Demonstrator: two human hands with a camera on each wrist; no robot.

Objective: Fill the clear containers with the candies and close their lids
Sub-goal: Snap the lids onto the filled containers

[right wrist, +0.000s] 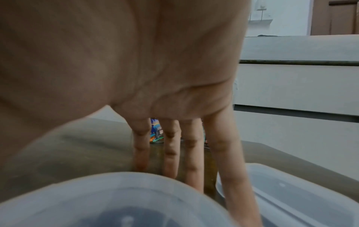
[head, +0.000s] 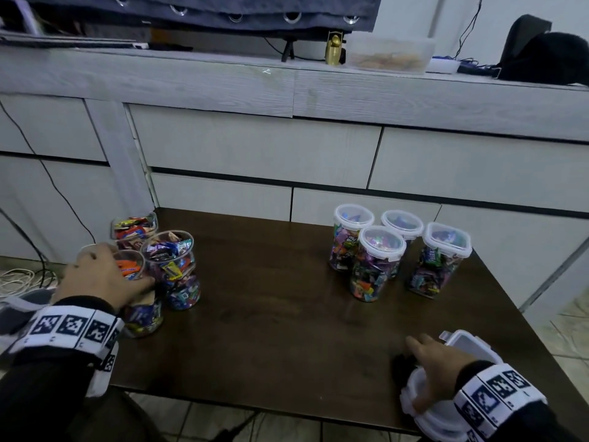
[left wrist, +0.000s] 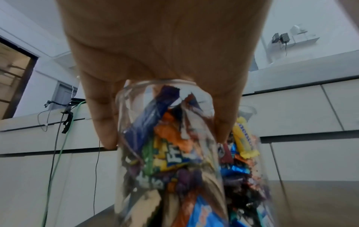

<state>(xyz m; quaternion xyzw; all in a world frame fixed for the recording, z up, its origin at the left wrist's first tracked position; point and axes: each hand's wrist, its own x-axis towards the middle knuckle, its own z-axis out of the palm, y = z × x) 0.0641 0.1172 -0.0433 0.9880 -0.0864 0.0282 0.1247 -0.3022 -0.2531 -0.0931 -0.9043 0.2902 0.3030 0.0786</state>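
Observation:
My left hand (head: 111,275) grips a clear, lidless container (head: 141,314) full of wrapped candies from above, at the table's left edge. In the left wrist view my fingers (left wrist: 104,122) curl round the rim of this container (left wrist: 170,153). Two more lidless filled containers, a round one (head: 173,266) and a square one (head: 135,229), stand just behind it. Several filled containers (head: 377,263) with white lids clipped on stand at the back right. My right hand (head: 427,362) lies with straight fingers (right wrist: 170,150) on a round white lid (head: 424,409) at the near right corner, beside a square lid (head: 468,342).
The dark wooden table (head: 271,330) stands against grey drawer fronts (head: 255,145). Cables (head: 19,279) lie on the floor at the left. A plastic box (head: 389,54) and a dark bag (head: 541,55) sit on the counter above.

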